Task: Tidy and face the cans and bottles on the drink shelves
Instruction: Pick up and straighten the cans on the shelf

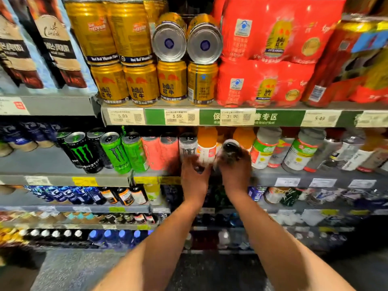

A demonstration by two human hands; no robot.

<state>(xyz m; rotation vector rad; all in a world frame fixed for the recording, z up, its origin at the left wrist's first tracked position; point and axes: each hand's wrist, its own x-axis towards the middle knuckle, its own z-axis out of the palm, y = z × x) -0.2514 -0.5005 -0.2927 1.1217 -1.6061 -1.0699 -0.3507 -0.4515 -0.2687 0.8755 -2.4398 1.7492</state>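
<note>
My right grip [235, 171] curls round a tilted can [230, 151] — blurred; my left grip [194, 175] holds a white can [187, 149] beside it.

The person's two forearms show bare from elbow to wrist, with no sleeve, watch or glove on them; the left hand [194, 175] and right hand [235, 173] appear blurred, fingers indistinct

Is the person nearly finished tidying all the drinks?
Not yet. The Monster cans on the left stand upright, logos forward, so that part looks done. Now the left hand is at a white can, and the right hand grips a blurred one. Left: two gold cans lying sideways on the top shelf.
</note>
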